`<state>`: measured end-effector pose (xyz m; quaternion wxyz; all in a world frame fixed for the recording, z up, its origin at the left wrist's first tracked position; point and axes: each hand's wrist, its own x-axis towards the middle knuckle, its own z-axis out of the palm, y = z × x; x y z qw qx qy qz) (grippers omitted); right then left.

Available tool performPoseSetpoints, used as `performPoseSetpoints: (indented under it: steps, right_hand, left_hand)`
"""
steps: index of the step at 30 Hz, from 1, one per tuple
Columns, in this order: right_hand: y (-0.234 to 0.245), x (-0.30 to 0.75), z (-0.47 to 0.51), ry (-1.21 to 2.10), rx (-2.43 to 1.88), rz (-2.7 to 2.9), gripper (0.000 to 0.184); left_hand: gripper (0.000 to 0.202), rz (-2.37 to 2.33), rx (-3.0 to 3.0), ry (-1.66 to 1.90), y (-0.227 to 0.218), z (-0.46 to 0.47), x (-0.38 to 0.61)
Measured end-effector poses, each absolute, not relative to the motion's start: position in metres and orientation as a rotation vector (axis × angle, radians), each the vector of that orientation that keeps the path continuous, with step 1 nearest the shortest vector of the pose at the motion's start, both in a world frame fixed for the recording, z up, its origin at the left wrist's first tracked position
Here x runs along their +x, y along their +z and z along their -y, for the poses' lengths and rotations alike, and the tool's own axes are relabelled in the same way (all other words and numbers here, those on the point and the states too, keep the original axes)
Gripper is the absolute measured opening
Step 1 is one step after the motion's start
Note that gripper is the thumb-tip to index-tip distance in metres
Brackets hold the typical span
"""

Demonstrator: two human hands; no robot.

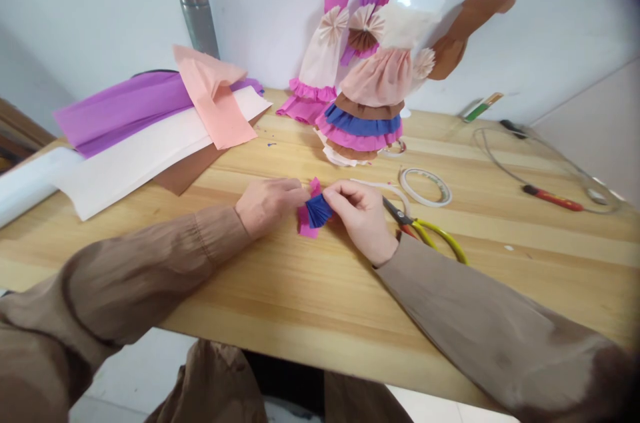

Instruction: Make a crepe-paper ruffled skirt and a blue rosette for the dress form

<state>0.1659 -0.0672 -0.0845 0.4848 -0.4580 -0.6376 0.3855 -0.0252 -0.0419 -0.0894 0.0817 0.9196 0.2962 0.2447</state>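
Observation:
Between my two hands is a small pleated blue paper fan point(319, 212), spread a little at its lower edge. My left hand point(270, 204) pinches its left side, and my right hand point(359, 215) has thumb and forefinger closed on its right side. A strip of magenta paper point(309, 231) lies beneath the fan and shows above and below it. Scissors with yellow handles point(440, 234) rest just right of my right hand, their blades pointing away. Behind them lies a roll of white tape point(426, 187).
Several small forms in paper dresses point(380, 76) stand against the wall. Sheets of coloured paper point(145, 133) and a white roll point(37, 180) lie at the left, before a steel flask point(196, 10). At the right are a red-handled corded tool point(553, 197) and a green-and-gold object point(483, 108).

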Motion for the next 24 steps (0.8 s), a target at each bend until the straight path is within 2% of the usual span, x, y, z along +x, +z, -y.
performPoseSetpoints:
  steps: [5, 12, 16, 24]
  right_hand:
    - [-0.0859, 0.1668, 0.0661, 0.978, -1.081, 1.564, 0.024]
    - [-0.0851, 0.1665, 0.0680, 1.085, -1.061, 1.569, 0.024]
    - [-0.0844, 0.1670, 0.0682, 1.175, -1.027, 1.551, 0.025]
    - [-0.0839, 0.1687, 0.0677, 1.253, -0.983, 1.553, 0.027]
  left_hand:
    - [0.050, -0.635, 2.874, 0.689, -0.0955, 0.0363, -0.0247]
    - [0.049, -0.624, 2.868, 0.635, -0.0920, 0.0431, -0.0265]
    - [0.045, -0.561, 2.824, 0.755, -0.0912, 0.0459, -0.0267]
    - [0.048, -0.380, 3.039, 0.747, -0.0920, 0.0452, -0.0231]
